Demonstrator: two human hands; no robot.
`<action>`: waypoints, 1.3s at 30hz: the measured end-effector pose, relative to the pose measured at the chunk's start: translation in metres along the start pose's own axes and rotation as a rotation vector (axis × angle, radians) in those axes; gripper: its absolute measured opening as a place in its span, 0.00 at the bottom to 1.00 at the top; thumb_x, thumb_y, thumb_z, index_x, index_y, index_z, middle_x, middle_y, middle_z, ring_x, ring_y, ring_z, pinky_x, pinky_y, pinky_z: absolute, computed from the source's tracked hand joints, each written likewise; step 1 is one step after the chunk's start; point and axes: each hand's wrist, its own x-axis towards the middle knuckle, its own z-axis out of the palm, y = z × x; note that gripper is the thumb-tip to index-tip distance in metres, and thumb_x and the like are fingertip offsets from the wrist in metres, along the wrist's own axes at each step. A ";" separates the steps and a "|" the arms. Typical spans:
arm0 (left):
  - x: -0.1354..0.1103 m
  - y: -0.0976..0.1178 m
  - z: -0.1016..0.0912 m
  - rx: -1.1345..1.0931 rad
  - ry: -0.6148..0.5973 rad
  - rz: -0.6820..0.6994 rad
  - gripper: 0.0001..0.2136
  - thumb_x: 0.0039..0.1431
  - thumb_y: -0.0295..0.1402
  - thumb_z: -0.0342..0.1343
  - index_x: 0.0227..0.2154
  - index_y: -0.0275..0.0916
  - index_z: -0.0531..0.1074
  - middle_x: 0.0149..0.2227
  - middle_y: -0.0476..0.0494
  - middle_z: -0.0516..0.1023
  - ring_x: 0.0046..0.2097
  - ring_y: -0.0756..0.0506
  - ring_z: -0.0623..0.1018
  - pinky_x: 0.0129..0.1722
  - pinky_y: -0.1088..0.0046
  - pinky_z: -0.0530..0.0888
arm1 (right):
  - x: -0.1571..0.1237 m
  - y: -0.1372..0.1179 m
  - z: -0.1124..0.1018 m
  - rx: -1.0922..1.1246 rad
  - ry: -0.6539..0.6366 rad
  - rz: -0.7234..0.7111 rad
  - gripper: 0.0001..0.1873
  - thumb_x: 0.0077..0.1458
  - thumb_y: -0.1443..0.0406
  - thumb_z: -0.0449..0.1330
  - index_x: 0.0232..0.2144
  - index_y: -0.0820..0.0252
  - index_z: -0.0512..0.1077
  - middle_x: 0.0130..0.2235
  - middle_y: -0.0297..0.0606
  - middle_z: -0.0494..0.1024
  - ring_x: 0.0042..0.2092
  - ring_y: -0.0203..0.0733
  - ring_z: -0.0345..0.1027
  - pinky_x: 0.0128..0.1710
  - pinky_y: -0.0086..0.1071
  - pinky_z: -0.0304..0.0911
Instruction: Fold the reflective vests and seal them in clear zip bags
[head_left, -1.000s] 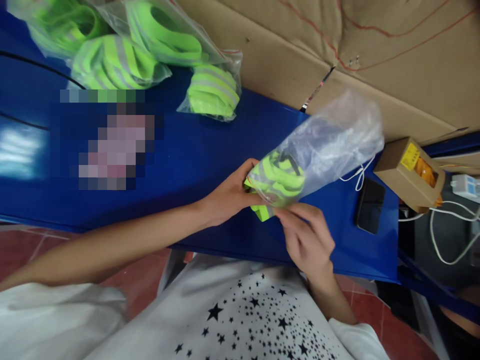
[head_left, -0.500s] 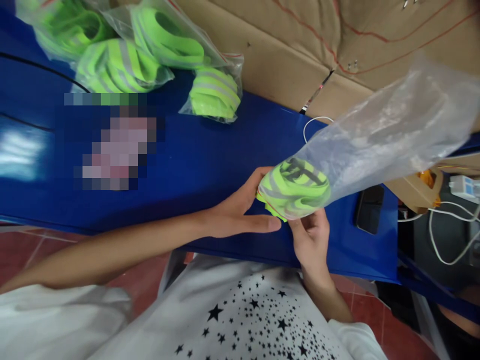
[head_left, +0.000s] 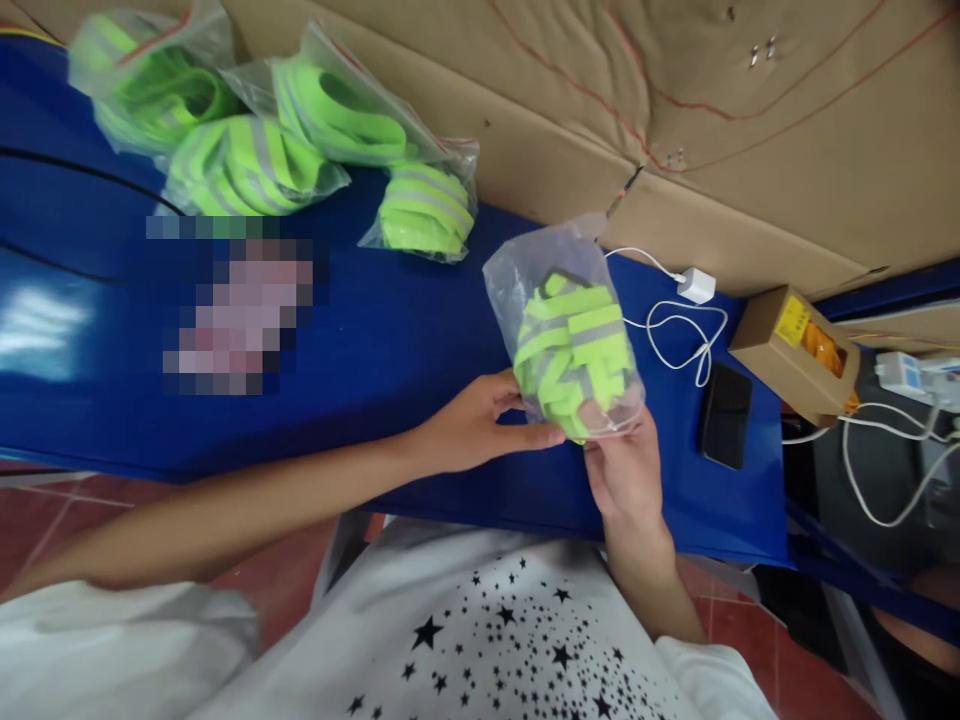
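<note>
A clear plastic bag (head_left: pixel 510 270) with a bundle of neon yellow-green reflective strap (head_left: pixel 574 340) inside is held up above the blue table between both hands. My left hand (head_left: pixel 480 425) grips the bag's lower left corner, thumb along the bottom edge and fingers partly hidden behind it. At the lower right, my right hand (head_left: pixel 626 465) holds the bag's bottom; part of its fingers shows hazily through the plastic. Whether those fingers are inside or behind the bag, I cannot tell.
Several similar bags of strap (head_left: pixel 427 215) lie at the table's back left. A pixelated patch (head_left: pixel 240 320) covers something nearer. On the right are a white charger (head_left: pixel 696 285) with cable, a black phone (head_left: pixel 726 415) and an open cardboard box (head_left: pixel 795 350). Brown-covered board (head_left: pixel 555 130) backs the table.
The bag's long empty end, stretched out to the upper right before, is now drawn in, and the bag stands more upright. My view has shifted slightly, showing the charger and box fully.
</note>
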 end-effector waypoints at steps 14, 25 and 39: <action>0.002 0.011 -0.009 0.216 -0.174 -0.188 0.19 0.61 0.50 0.65 0.43 0.37 0.82 0.42 0.40 0.86 0.43 0.44 0.82 0.44 0.68 0.75 | 0.004 -0.007 -0.022 -0.639 0.105 -0.430 0.31 0.54 0.58 0.73 0.57 0.54 0.69 0.55 0.44 0.73 0.52 0.44 0.73 0.49 0.39 0.72; -0.020 0.046 -0.008 0.916 0.058 0.716 0.40 0.44 0.50 0.78 0.61 0.48 0.73 0.61 0.37 0.78 0.62 0.33 0.77 0.65 0.52 0.71 | 0.024 -0.067 -0.028 -0.117 -0.313 0.232 0.25 0.49 0.50 0.76 0.32 0.55 0.66 0.22 0.21 0.65 0.17 0.27 0.51 0.14 0.23 0.49; 0.017 0.010 -0.015 -0.029 -0.052 -0.182 0.21 0.58 0.46 0.70 0.51 0.42 0.81 0.52 0.40 0.85 0.51 0.41 0.84 0.58 0.59 0.78 | 0.053 -0.034 -0.063 -0.504 -0.653 -0.480 0.08 0.63 0.62 0.67 0.44 0.56 0.80 0.48 0.42 0.80 0.48 0.41 0.77 0.47 0.36 0.75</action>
